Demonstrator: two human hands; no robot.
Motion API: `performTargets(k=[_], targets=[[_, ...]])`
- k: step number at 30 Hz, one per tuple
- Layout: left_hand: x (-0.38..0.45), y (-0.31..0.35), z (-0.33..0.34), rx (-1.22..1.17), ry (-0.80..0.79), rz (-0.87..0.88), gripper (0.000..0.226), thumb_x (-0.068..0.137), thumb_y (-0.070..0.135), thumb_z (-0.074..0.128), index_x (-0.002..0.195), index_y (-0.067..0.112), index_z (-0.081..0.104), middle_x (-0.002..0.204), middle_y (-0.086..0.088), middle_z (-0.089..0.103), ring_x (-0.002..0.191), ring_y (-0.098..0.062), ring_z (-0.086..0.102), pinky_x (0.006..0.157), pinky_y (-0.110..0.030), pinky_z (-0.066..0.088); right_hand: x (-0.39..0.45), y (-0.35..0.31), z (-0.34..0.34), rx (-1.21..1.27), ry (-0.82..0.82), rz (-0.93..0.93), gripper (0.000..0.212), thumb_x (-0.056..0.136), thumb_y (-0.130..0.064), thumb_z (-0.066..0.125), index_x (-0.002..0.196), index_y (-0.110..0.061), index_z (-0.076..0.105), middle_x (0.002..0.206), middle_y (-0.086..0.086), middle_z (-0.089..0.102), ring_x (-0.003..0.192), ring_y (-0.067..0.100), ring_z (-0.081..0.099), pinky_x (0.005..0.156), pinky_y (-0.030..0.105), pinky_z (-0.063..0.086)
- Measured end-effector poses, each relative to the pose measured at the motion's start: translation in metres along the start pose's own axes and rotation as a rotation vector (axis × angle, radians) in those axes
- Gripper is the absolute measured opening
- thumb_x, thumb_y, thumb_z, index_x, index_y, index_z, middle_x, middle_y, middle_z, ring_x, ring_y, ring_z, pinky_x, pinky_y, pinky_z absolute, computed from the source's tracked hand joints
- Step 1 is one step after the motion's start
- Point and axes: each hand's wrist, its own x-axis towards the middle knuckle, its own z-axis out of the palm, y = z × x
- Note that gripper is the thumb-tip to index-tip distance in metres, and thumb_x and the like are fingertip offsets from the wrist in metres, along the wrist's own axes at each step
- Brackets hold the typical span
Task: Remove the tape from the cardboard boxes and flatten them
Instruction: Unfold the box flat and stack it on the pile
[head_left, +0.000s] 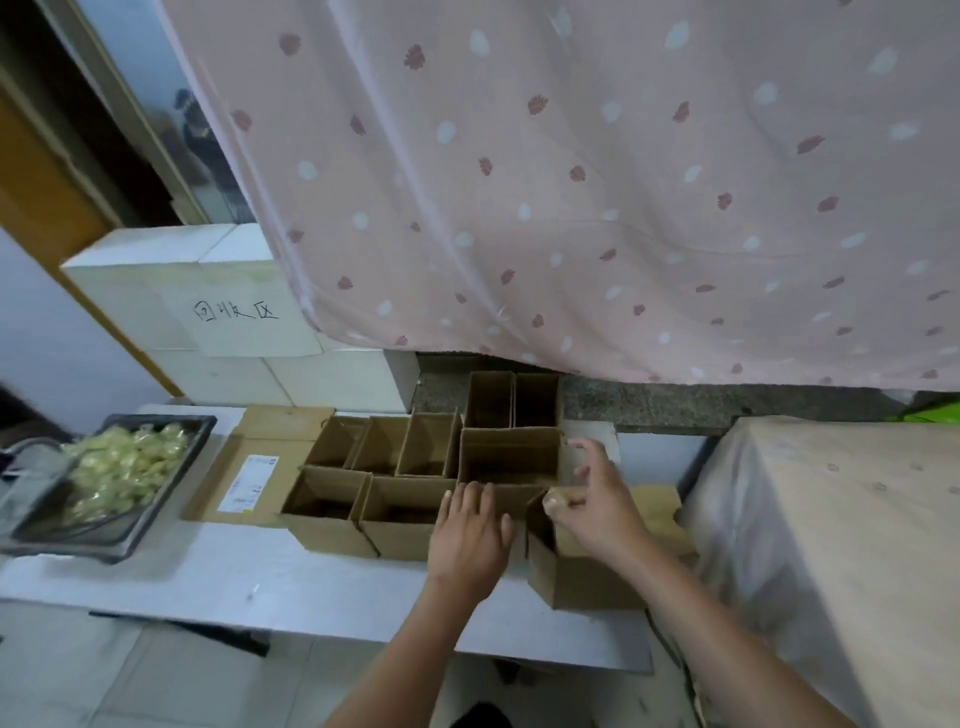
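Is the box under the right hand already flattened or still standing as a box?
Still standing: the box under the right hand keeps upright walls and an open top. The hand pinches something small at its rim.

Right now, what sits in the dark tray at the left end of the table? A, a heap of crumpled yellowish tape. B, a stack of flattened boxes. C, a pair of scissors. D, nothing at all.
A: the dark tray holds a heap of crumpled yellowish tape, while the flattened cardboard lies beside it on the table, not in it.
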Motion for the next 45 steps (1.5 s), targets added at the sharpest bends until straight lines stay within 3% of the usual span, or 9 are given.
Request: performTargets(k=[5,11,16,21,24,27,32,37,45], targets=[[-0.021,-0.064,-0.026,-0.005,0.024,-0.140,0.058,0.106,0.047,0.020,0.155,0.018,0.030,0.159,-0.005,0.035,0.151,-0.020,0.023,0.127,-0.040,0.010,0.009,-0.045,0.049,-0.024,-0.065,-0.060,0.009,0.093,-0.026,0.067,0.094,-0.035,0.067,0.098,-0.014,0.066,0.093,0.003,0.062,0.068,0.014,0.044],[-0.061,-0.175,-0.059,0.046,0.048,-0.251,0.056,0.105,0.046,0.020,0.149,0.016,0.039,0.153,-0.006,0.042,0.145,-0.022,0.032,0.125,-0.041,0.016,0.005,-0.135,0.136,0.077,-0.222,-0.099,0.004,0.094,-0.027,0.065,0.092,-0.028,0.068,0.088,-0.006,0.071,0.084,0.006,0.068,0.073,0.025,0.055],[-0.102,-0.282,-0.077,0.076,0.039,-0.376,0.054,0.104,0.044,0.023,0.146,0.014,0.038,0.147,-0.008,0.045,0.137,-0.023,0.038,0.117,-0.037,0.026,-0.005,-0.203,0.229,0.015,-0.298,-0.161,0.026,0.097,-0.021,0.056,0.084,-0.004,0.070,0.081,0.008,0.071,0.083,0.019,0.068,0.081,0.042,0.056],[-0.133,-0.363,-0.094,0.088,0.006,-0.486,0.048,0.104,0.039,0.027,0.140,0.012,0.042,0.139,-0.007,0.049,0.131,-0.026,0.042,0.112,-0.037,0.029,-0.002,-0.257,0.308,-0.174,-0.372,-0.222,0.032,0.101,-0.023,0.050,0.126,-0.009,0.066,0.126,0.010,0.064,0.116,0.028,0.060,0.089,0.025,0.044],[-0.145,-0.400,-0.103,0.071,0.014,-0.541,0.043,0.103,0.040,0.029,0.132,0.014,0.046,0.131,-0.005,0.052,0.124,-0.024,0.044,0.111,-0.036,0.029,0.001,-0.278,0.348,-0.176,-0.398,-0.212,0.038,0.101,-0.020,0.047,0.137,-0.020,0.059,0.125,0.006,0.061,0.087,0.012,0.060,0.070,0.012,0.043],[-0.149,-0.435,-0.106,0.033,0.046,-0.593,0.043,0.103,0.038,0.031,0.134,0.012,0.047,0.133,-0.008,0.051,0.126,-0.027,0.045,0.111,-0.036,0.030,0.012,-0.298,0.379,-0.142,-0.368,-0.245,0.047,0.095,-0.017,0.052,0.142,-0.025,0.053,0.101,-0.003,0.054,0.072,0.005,0.050,0.047,0.009,0.036],[-0.148,-0.486,-0.102,0.032,0.013,-0.617,0.049,0.104,0.038,0.028,0.143,0.012,0.042,0.141,-0.008,0.048,0.133,-0.027,0.040,0.114,-0.037,0.028,0.039,-0.326,0.429,-0.166,-0.263,-0.248,0.021,0.086,-0.025,0.066,0.102,-0.015,0.073,0.091,-0.003,0.068,0.098,0.021,0.063,0.088,0.031,0.050],[-0.128,-0.548,-0.094,0.054,-0.019,-0.627,0.046,0.105,0.041,0.027,0.137,0.014,0.045,0.136,-0.006,0.050,0.130,-0.025,0.042,0.112,-0.034,0.028,0.084,-0.342,0.491,-0.147,-0.315,-0.230,0.015,0.087,-0.020,0.065,0.098,-0.017,0.076,0.088,-0.003,0.069,0.090,0.017,0.062,0.069,0.022,0.044],[-0.067,-0.655,-0.103,0.070,-0.027,-0.624,0.047,0.104,0.041,0.027,0.132,0.012,0.050,0.131,-0.008,0.052,0.127,-0.026,0.043,0.110,-0.036,0.030,0.169,-0.366,0.588,-0.079,-0.283,-0.107,0.035,0.089,-0.006,0.063,0.123,-0.005,0.068,0.108,0.010,0.071,0.100,0.023,0.065,0.087,0.027,0.049]])
